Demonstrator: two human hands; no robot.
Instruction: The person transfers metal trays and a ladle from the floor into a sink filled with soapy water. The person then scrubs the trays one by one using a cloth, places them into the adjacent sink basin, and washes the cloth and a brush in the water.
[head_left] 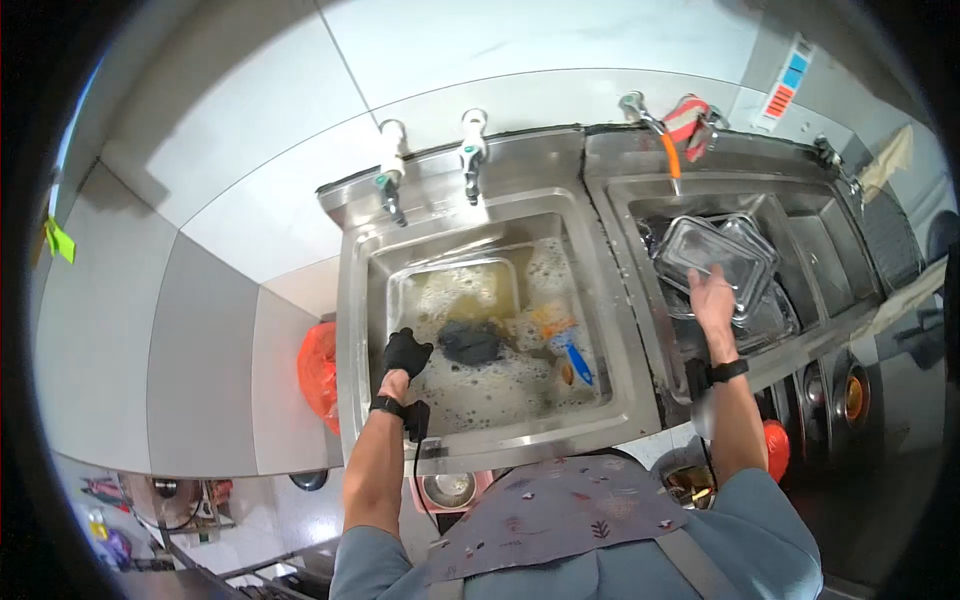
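My left hand [407, 352], in a black glove, is closed over the left part of a sink [625, 330] of cloudy, foamy water. Whatever its curled fingers hold, if anything, is hidden. A rectangular metal tray [455, 263] lies in the water just beyond that hand, beside a dark soaked cloth-like lump [470, 342]. To the right floats a blue-handled tool [579, 364] near orange scraps. My bare right hand [712, 298] grips the near edge of a shallow metal tray [712, 250], which rests on several similar trays in the right-hand sink [618, 200].
Two taps [472, 155] stand behind the left sink. A tap with an orange hose [671, 158] hangs over the right one, with a red-striped cloth [685, 120] beside it. A red plastic bag [319, 375] is at the left sink's side. A pink basin [450, 490] sits below.
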